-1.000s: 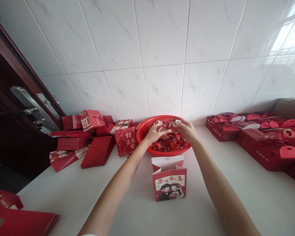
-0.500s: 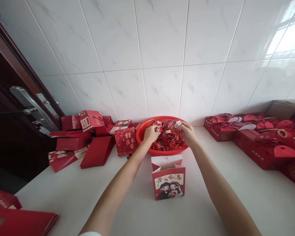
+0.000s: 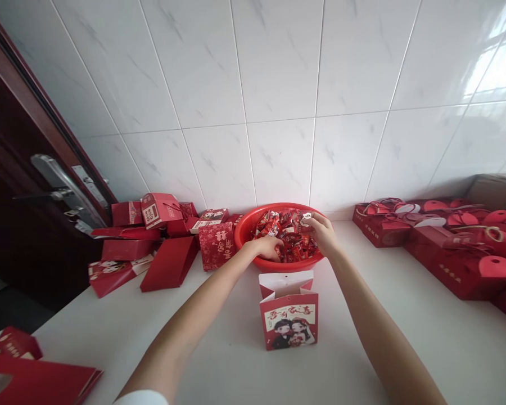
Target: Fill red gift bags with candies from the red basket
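Note:
A red plastic basket (image 3: 245, 225) of wrapped candies (image 3: 295, 236) stands against the wall. My left hand (image 3: 270, 247) reaches over its front left rim, fingers down among the candies, their tips hidden. At the basket's right side, my right hand (image 3: 324, 232) is closed in a pinch on a wrapped candy (image 3: 307, 218) with a white printed face. Just in front of the basket, between my forearms, a red and white paper gift box (image 3: 289, 326) stands upright with its top unfolded. A cartoon couple is printed on its front.
Several red gift boxes (image 3: 168, 264) lie piled at the left, near a dark door with a metal handle (image 3: 63, 183). More red boxes with cord handles (image 3: 447, 253) stand in rows at the right. A red folded box (image 3: 42, 382) lies at the near left.
My left hand has moved down and toward the basket's front, deeper among the candies. My right hand stays at the right rim with its candy. The view has shifted slightly.

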### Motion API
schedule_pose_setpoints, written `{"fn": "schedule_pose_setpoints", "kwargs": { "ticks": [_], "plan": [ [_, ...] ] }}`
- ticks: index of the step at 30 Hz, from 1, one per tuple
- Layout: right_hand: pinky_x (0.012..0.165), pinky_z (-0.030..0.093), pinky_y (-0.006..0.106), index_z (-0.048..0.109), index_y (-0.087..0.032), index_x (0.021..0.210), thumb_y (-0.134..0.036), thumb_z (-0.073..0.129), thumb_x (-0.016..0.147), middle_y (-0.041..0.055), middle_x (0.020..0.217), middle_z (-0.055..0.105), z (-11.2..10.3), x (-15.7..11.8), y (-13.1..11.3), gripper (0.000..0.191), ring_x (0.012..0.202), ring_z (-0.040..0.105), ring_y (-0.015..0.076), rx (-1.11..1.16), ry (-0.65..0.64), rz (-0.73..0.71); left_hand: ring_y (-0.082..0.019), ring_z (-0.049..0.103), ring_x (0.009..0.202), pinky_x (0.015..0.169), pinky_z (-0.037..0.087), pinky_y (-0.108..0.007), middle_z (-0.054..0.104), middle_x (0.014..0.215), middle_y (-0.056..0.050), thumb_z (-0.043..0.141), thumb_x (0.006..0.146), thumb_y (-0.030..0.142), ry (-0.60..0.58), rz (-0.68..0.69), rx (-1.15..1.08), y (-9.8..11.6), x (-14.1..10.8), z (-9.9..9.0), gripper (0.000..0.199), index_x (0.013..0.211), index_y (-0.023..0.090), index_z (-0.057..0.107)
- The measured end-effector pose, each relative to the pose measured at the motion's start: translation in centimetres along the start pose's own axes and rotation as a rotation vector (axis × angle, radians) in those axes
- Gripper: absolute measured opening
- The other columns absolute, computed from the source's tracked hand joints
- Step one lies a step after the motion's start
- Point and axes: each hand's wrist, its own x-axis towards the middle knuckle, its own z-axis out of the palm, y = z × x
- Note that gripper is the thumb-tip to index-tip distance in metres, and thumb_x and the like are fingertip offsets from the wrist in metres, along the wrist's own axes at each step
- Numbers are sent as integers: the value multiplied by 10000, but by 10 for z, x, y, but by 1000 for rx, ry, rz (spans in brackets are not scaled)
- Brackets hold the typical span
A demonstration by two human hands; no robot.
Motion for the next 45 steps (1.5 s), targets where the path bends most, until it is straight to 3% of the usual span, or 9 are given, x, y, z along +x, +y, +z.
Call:
{"fn": "schedule_pose_setpoints", "kwargs": {
  "ticks": [4, 9, 13, 17, 21, 26, 34, 39, 45],
  "plan": [
    [622, 518, 268, 632, -222, 700, -361, 754, 600, -18, 758, 651, 1, 0, 0, 210, 631, 586, 135, -7, -4, 5, -154, 566, 469, 513, 438, -248, 630, 529, 51, 729, 495, 117, 100, 14, -111, -3, 1, 2, 232, 681, 254, 755],
    [644, 538, 266, 632, -219, 685, -362, 753, 593, -15, 748, 643, 1, 0, -1, 209, 648, 592, 139, -10, -4, 0, -218, 700, 843, 794, 529, -289, 759, 849, 3, 751, 540, 116, 296, 97, -233, -4, -1, 0, 305, 825, 223, 769],
    [649, 545, 270, 624, -220, 681, -364, 748, 606, -11, 744, 646, 1, -1, -1, 204, 670, 599, 149, -19, -1, -11, -231, 685, 970, 924, 505, -327, 761, 917, -9, 784, 537, 115, 451, 131, -327, -5, -2, -2, 311, 834, 205, 755],
    [637, 534, 273, 604, -224, 670, -349, 736, 608, -25, 710, 622, 0, 0, 1, 192, 674, 603, 153, -11, 40, -19, -233, 680, 964, 898, 502, -329, 759, 933, -25, 839, 562, 236, 503, 106, -383, -9, 1, 0, 293, 837, 196, 747],
    [637, 531, 282, 566, -232, 671, -354, 716, 610, -33, 684, 602, 1, 1, 2, 203, 660, 588, 150, 37, 136, -71, -193, 670, 790, 758, 502, -296, 736, 815, -22, 789, 680, 358, 576, 67, -421, -12, 4, 1, 214, 776, 186, 706],
    [618, 526, 275, 598, -224, 700, -356, 713, 593, -31, 687, 618, 1, 2, 1, 205, 638, 580, 141, 78, 186, -93, -192, 677, 770, 760, 501, -298, 722, 778, -23, 706, 758, 283, 789, -74, -382, -15, 6, -1, 137, 691, 192, 630],
    [582, 495, 271, 563, -229, 651, -341, 717, 580, -26, 666, 625, 2, 1, 1, 203, 642, 582, 153, 81, 199, -92, -287, 708, 997, 880, 503, -342, 784, 986, -94, 673, 802, 194, 708, -134, -157, -5, 2, 1, 70, 812, 213, 739],
    [585, 488, 277, 627, -230, 719, -364, 741, 599, -3, 688, 691, 2, 1, 1, 213, 689, 634, 186, 100, 188, -105, -269, 715, 912, 774, 493, -303, 783, 919, -92, 610, 844, 217, 681, -262, -62, -1, -1, -4, 129, 777, 201, 720],
    [552, 470, 263, 615, -222, 685, -359, 745, 589, -14, 636, 681, 0, 5, 4, 212, 633, 616, 161, 179, 296, -174, -253, 711, 802, 674, 472, -298, 754, 817, -101, 467, 927, 276, 590, -376, 103, 9, -5, -8, 305, 733, 179, 681]
  ]
}}
